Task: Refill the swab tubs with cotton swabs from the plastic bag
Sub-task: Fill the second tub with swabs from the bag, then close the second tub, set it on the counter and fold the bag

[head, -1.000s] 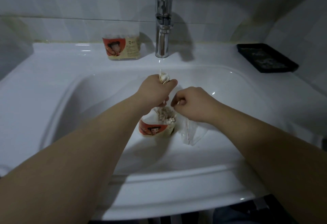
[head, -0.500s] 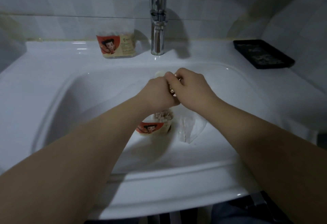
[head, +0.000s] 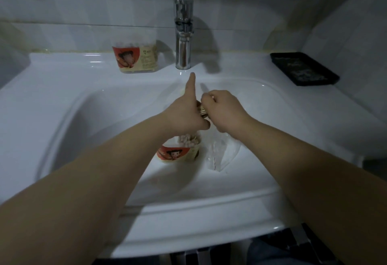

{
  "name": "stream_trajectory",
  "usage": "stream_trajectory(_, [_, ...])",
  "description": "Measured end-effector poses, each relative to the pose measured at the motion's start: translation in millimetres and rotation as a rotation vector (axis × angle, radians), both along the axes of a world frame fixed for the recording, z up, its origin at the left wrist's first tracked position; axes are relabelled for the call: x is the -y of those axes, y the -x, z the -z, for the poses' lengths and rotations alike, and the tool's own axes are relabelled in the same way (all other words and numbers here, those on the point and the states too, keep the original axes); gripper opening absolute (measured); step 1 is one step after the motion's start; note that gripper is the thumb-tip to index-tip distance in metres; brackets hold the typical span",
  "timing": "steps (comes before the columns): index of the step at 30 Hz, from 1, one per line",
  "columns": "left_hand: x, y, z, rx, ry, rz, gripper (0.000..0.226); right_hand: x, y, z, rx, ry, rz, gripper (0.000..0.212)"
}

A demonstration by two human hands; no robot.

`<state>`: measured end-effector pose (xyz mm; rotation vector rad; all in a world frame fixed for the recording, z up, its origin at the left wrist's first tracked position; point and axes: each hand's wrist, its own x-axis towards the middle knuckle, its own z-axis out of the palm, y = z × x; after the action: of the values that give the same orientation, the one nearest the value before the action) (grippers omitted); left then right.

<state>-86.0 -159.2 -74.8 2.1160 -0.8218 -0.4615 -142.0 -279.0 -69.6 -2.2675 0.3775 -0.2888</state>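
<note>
Gripping: swabs (head: 202, 111) in left hand (head: 184, 118), index now out
Pinching: same swabs, right hand (head: 224, 109), just moved in
Meaning: likely aligning before drop into tub (head: 178, 154)

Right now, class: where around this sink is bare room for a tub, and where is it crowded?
Bare: ledge left of back tub; ledge between tap and black tray. Crowded: basin middle, with open tub, bag, left hand, right hand.

Bare along both forearms (head: 109, 166), bare at left hand (head: 184, 116) and right hand (head: 224, 109); clad below in dark bluish trousers (head: 270, 251).
</note>
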Motion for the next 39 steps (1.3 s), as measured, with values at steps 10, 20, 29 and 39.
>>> stream_trajectory(10, [3.1, 10.3, -11.1, -0.907, 0.783, -0.284, 0.055, -0.3, 1.4, -6.3, 0.132, -0.080, 0.126, 0.033])
stream_trajectory(20, [-4.9, -5.8, -9.5, -0.642, 0.644, -0.447, 0.059, -21.6, 0.6, -1.6, 0.151, 0.105, -0.020, 0.041])
stream_trajectory(29, [-29.7, -40.8, -9.0, -0.404, 0.411, -0.796, 0.016, -32.9, 3.3, 15.3, 0.017, 0.215, -0.256, 0.028])
stream_trajectory(39, [-31.5, -41.2, 0.0, -0.844, 0.369, -0.790, 0.024, -34.4, -0.8, 27.4, -0.028, 0.331, -0.260, 0.027])
